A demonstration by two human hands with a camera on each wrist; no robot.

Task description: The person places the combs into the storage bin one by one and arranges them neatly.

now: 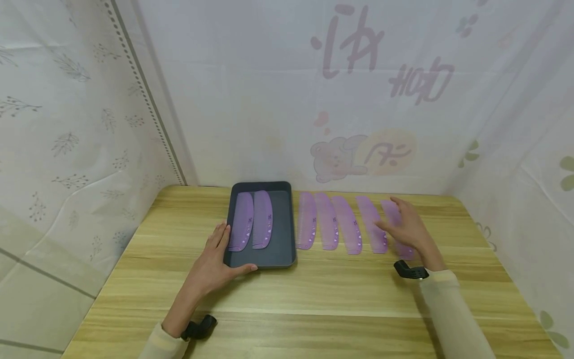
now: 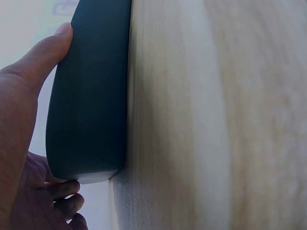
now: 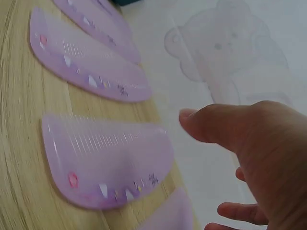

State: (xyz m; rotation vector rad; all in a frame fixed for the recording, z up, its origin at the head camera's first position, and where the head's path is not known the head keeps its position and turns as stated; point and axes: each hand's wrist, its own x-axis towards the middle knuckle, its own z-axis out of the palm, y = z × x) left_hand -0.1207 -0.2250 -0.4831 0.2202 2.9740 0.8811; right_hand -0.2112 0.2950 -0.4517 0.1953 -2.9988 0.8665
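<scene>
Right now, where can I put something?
The wooden table is bare in front of the dark-gray tray, also left, past the left hand. The tray's right side is free. Purple combs crowd the table from tray to right hand.

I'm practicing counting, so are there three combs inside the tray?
No, just two purple combs lie inside the dark tray.
</scene>
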